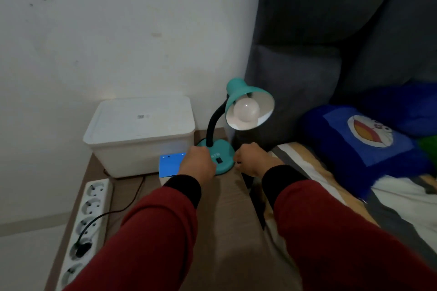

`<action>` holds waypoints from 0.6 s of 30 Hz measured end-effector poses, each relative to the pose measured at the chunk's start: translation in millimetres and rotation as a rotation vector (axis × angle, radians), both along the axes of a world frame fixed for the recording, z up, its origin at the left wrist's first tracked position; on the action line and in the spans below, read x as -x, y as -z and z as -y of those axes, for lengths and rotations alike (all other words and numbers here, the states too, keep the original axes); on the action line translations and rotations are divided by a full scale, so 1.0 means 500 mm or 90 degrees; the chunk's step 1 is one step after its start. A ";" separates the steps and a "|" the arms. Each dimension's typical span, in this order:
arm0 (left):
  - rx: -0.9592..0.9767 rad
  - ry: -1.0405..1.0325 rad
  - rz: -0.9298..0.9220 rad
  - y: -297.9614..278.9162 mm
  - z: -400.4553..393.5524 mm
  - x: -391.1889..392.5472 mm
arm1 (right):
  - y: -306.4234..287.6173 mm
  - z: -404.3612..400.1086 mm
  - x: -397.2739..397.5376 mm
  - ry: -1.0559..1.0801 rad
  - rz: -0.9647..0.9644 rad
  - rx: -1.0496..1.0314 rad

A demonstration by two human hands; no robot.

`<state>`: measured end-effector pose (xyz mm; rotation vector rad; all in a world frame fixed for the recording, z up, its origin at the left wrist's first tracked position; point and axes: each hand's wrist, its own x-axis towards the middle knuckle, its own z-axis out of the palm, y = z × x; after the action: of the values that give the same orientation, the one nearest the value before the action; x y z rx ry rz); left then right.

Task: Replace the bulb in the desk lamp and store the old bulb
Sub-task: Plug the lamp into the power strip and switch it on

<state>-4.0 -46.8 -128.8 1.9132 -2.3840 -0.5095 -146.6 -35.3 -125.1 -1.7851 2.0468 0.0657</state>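
Fingers of both hands curl out of sight, so their grip cannot be told: the left hand (198, 163) rests on the left rim of the desk lamp (220, 156) base, the right hand (254, 159) just beside its right rim. The bulb (246, 110) sits in the shade above. The base stands at the tabletop (227, 208) right edge; a white bin (139, 134) crowds its left, bare wood lies nearer.

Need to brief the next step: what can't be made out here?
- Head view: the left hand covers the lamp base's left edge, so its grip is unclear.
- The right hand's fingers curl away, contact unclear.
- Blue box: print too small.
- Bulb socket hidden inside the shade.
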 end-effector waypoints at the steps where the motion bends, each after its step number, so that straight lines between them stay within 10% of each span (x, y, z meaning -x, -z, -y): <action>1: -0.001 -0.010 -0.027 0.023 -0.002 0.008 | 0.024 0.001 0.005 0.008 0.012 0.007; 18: 0.259 0.003 -0.310 0.306 0.012 0.018 | 0.293 0.003 0.013 -0.011 0.132 0.375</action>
<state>-13.2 -52.8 -281.7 1.4177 -1.9898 -0.3936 -153.2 -36.7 -271.5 -2.0262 2.0250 -0.7566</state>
